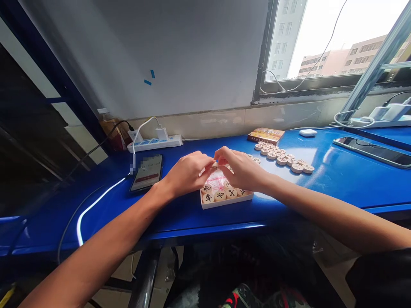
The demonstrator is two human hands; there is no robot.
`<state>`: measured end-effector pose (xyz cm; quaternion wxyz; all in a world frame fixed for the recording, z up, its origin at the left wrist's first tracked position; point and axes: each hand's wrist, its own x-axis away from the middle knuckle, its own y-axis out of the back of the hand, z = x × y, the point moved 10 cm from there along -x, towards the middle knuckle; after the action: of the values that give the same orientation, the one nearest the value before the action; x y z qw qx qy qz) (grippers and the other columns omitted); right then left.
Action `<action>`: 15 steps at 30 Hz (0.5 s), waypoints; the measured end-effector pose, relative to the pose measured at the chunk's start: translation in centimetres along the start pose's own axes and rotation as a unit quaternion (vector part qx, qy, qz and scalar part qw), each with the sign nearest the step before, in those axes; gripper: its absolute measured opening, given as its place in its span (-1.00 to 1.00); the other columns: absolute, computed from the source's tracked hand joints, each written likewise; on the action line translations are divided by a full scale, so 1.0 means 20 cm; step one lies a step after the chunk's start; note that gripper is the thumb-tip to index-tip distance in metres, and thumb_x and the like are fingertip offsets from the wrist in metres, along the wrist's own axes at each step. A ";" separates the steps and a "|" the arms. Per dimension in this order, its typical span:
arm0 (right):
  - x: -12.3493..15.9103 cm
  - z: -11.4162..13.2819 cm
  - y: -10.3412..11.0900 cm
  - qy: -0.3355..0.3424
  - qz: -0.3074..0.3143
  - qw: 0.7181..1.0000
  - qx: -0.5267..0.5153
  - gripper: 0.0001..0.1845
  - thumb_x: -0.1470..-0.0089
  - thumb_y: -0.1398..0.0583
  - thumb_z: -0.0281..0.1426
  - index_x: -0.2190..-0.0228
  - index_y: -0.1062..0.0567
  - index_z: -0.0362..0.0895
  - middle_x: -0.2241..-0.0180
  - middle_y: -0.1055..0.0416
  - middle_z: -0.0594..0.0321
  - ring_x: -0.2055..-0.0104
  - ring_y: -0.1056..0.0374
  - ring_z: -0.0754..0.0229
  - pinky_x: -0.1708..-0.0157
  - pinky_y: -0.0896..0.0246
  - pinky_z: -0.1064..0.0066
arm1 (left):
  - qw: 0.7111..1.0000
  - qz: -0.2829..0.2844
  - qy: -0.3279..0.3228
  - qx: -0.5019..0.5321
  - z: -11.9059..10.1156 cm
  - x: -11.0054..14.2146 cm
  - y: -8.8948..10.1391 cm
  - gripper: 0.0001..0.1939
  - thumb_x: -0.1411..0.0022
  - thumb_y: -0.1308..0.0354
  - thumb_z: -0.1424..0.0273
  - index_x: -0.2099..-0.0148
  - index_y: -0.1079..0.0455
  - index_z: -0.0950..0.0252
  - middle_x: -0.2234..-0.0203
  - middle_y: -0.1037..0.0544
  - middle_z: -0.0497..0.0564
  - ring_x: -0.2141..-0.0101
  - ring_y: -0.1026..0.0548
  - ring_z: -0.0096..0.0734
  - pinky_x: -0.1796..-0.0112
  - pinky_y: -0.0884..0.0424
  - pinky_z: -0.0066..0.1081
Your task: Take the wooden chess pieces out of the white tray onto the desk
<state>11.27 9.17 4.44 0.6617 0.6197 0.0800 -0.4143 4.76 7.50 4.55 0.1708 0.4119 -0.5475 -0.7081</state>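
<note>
A shallow pale box (pixel 227 200) stands near the front edge of the blue desk. Round wooden Chinese chess pieces (pixel 220 195) with black characters line its near side, and more lie along its other sides. Between them, the bottom shows pink lines. Over the box's far left corner, my left hand (pixel 192 170) and my right hand (pixel 242 171) meet, fingers closed in a pinch. A pale Chinese chess piece (pixel 215 164) shows between the fingertips of both hands, partly hidden by them. My right hand covers part of the box's right side.
More loose chess pieces (pixel 281 160) lie in rows on the desk (pixel 340 184) to the right, before a printed cardboard box (pixel 266 135). At left are a phone (pixel 147 173), a power strip (pixel 156 143) and a white cable (pixel 96 205). Another phone (pixel 374 150) and a white earbud case (pixel 308 133) lie farther right.
</note>
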 end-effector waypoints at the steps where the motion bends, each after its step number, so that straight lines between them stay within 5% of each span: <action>1: 0.00 0.00 0.00 0.001 -0.006 1.000 -0.001 -0.76 -0.01 -0.02 -0.60 0.24 -0.22 -0.13 0.31 -0.41 0.15 0.29 -0.33 0.19 0.33 -0.16 0.39 | 1.000 -0.004 0.005 0.004 0.01 0.00 0.00 -0.77 -0.32 0.05 0.36 0.27 -0.37 0.35 0.44 -0.44 0.03 0.38 -0.34 -0.35 0.33 -0.23 -0.40; 9: -0.01 0.05 -0.01 0.019 -0.038 0.999 0.022 -0.83 -0.01 -0.01 -0.59 0.35 -0.18 -0.09 0.37 -0.38 0.17 0.34 -0.28 0.17 0.38 -0.11 0.39 | 0.999 -0.014 0.042 0.021 0.05 -0.01 0.00 -0.83 -0.21 0.02 0.52 0.24 -0.40 0.32 0.41 -0.47 0.03 0.34 -0.36 -0.32 0.31 -0.25 -0.39; 15: -0.01 0.00 0.00 -0.016 -0.071 0.996 0.055 -0.81 0.02 0.01 -0.60 0.36 -0.18 -0.09 0.42 -0.35 0.19 0.39 -0.24 0.17 0.40 -0.08 0.39 | 0.995 -0.026 0.078 0.061 0.09 -0.01 -0.01 -0.78 -0.29 0.01 0.34 0.22 -0.42 0.32 0.38 -0.51 0.03 0.34 -0.40 -0.32 0.29 -0.27 -0.37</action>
<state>11.09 9.32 4.50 0.5967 0.6413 0.0900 -0.4739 3.56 8.83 4.52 0.1689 0.4896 -0.5641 -0.6431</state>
